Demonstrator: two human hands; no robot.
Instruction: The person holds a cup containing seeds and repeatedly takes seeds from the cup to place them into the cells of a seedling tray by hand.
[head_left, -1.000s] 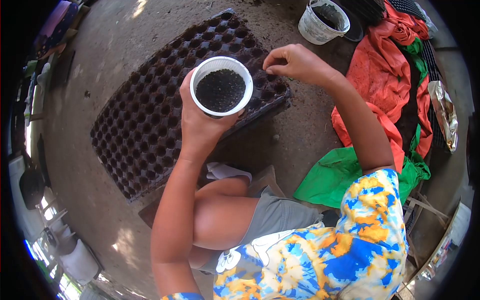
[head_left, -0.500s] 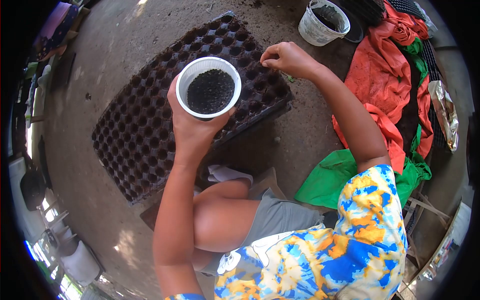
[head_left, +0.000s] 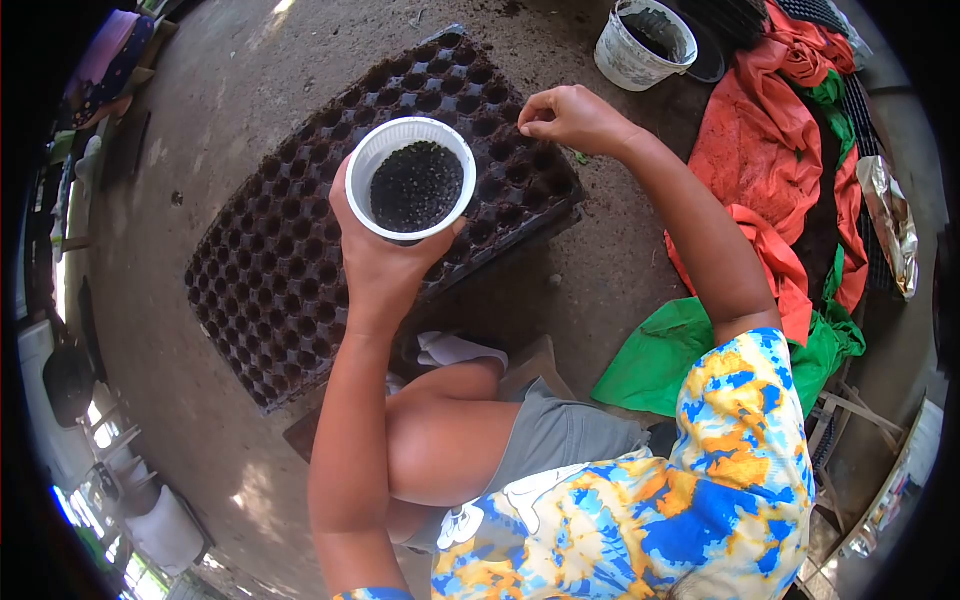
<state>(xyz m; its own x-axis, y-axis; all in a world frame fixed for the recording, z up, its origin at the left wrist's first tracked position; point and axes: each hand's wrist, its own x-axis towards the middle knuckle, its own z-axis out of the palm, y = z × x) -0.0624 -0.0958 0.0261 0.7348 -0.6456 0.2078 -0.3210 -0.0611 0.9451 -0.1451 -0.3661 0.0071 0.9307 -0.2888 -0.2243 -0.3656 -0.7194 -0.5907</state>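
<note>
My left hand is wrapped round a white plastic cup and holds it above the seedling tray. Small dark grains that look like seeds lie in the cup. Beneath it, the black seedling tray has many round cells with dark brown soil in them; the cup and my left hand hide part of its middle. Over the tray's right side hovers my right hand, thumb and fingertips pinched together. Whatever is between those fingertips is too small or hidden to make out.
A stained white bucket with dark material inside stands beyond my right hand. Red sheeting and green sheeting lie to the right, beside a silvery foil packet. My bent leg is below the tray.
The cup in my left hand has shifted slightly to the left. My right hand stays pinched in nearly the same place above the tray.
</note>
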